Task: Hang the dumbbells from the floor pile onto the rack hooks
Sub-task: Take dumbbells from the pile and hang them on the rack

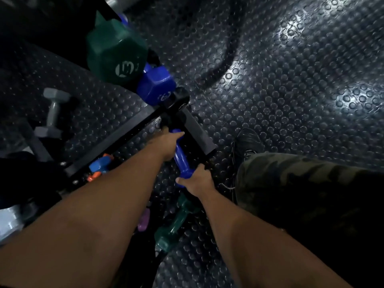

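Beside the rack, both hands grip one blue dumbbell — left hand high, right hand low. Probably steadying it for a hook.

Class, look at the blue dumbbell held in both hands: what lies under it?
Under the blue dumbbell show the black rack frame and studded floor. Its far head is hidden behind the left hand, its near head partly by the right hand.
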Demonstrator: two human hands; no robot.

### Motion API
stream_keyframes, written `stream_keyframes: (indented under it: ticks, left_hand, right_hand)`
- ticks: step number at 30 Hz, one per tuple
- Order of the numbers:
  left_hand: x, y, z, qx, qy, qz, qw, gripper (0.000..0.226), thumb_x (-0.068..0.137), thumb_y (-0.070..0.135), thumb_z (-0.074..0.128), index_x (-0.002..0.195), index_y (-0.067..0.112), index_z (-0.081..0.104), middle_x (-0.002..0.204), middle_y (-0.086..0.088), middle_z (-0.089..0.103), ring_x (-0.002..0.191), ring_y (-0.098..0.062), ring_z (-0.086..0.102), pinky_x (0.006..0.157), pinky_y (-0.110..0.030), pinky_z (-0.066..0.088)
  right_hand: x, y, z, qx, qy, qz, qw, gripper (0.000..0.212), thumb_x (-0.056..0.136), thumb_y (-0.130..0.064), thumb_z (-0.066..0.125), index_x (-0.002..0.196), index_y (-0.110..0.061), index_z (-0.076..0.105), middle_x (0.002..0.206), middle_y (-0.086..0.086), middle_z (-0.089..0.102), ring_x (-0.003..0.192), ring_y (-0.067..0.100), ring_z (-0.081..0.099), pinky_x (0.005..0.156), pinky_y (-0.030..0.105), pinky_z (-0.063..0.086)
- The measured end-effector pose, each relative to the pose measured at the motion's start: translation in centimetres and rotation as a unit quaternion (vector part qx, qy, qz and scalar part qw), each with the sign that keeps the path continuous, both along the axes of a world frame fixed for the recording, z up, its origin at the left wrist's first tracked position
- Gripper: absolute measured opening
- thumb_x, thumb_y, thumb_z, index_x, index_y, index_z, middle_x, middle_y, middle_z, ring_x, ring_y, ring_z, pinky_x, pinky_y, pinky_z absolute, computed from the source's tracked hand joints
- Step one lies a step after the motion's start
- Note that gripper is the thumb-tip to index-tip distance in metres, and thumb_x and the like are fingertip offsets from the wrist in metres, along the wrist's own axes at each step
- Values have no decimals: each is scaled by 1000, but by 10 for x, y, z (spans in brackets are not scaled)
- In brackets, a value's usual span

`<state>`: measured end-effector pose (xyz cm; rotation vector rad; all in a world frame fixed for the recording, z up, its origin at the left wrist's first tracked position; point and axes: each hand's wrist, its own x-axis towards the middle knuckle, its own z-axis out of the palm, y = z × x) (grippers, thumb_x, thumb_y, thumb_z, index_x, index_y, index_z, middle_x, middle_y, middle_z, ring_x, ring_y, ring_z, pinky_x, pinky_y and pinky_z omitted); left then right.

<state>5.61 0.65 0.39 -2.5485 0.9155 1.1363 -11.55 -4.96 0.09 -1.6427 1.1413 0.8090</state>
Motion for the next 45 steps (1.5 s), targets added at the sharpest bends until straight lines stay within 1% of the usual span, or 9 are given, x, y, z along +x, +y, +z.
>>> stream_keyframes:
  ticks: [6, 9, 11, 13, 16, 20, 24, 34, 45]
  left_hand:
    - [3, 7, -14, -19, 33, 39, 999, 76, 100, 22, 59, 157, 54, 20, 162, -13, 21, 133, -35, 47, 108, -47, 47]
    - [3, 3, -11, -25, 16, 50, 998, 80, 100, 24, 61, 162, 42, 14, 159, -15, 28, 136, -36, 46, 110, -45, 44]
    - [5, 0, -7, -27, -11, 63, 998, 73, 99, 24, 66, 159, 20, 26, 146, -19, 47, 125, -37, 56, 100, -44, 49]
    - [9, 2, -3, -31, -29, 80, 996, 51, 97, 28, 68, 139, 8, 46, 132, -19, 59, 115, -36, 62, 87, -40, 49]
    - [7, 17, 5, -43, -31, 106, 993, 41, 96, 28, 69, 129, 9, 54, 128, -17, 61, 113, -36, 62, 86, -38, 47]
    - [6, 50, 27, -78, -19, 164, 983, 54, 93, 30, 72, 141, 17, 50, 133, -16, 60, 120, -36, 59, 101, -42, 49]
    - [8, 86, 72, -82, -39, 201, 975, 38, 91, 34, 71, 124, 20, 58, 111, -11, 69, 104, -34, 68, 85, -39, 53]
    - [-13, 198, 188, -73, -119, 229, 963, 41, 91, 39, 68, 120, 11, 61, 120, -18, 67, 111, -38, 65, 93, -42, 51]
    - [-46, 340, 253, -74, -173, 374, 908, 51, 93, 41, 68, 129, 6, 58, 130, -21, 62, 122, -38, 60, 100, -38, 47]
  right_hand:
    - [0, 4, -9, 25, 2, -8, 1000, 97, 68, -47, 95, 139, -8, 41, 135, 14, 56, 116, 31, 63, 89, 37, 56]
    - [0, 2, -9, 18, 2, -6, 1000, 87, 69, -40, 96, 133, -8, 45, 130, 11, 59, 105, 26, 64, 80, 31, 53]
    - [-2, 2, -10, 8, -2, -7, 1000, 81, 69, -37, 96, 127, -9, 48, 122, 8, 61, 94, 21, 60, 76, 29, 50]
    - [-3, 4, -8, -11, -9, -8, 1000, 75, 68, -37, 96, 121, -11, 50, 111, 3, 59, 88, 19, 60, 72, 28, 50]
    - [-3, 7, 1, -49, -16, 27, 998, 71, 66, -41, 95, 113, -15, 49, 104, 1, 62, 85, 19, 65, 68, 30, 53]
    - [1, 9, 22, -82, -36, 95, 991, 77, 59, -47, 92, 115, -13, 51, 106, 5, 68, 83, 23, 63, 71, 30, 52]
    - [9, 22, 50, -79, -77, 157, 981, 83, 52, -55, 90, 113, -14, 51, 104, 3, 64, 87, 25, 64, 70, 31, 49]
    - [24, 86, 144, -104, -153, 284, 941, 96, 37, -74, 80, 110, -19, 52, 112, 5, 68, 105, 29, 70, 83, 33, 54]
    - [40, 177, 214, -74, -264, 379, 884, 74, 38, -71, 77, 97, -31, 56, 93, -12, 62, 83, 11, 63, 74, 32, 54]
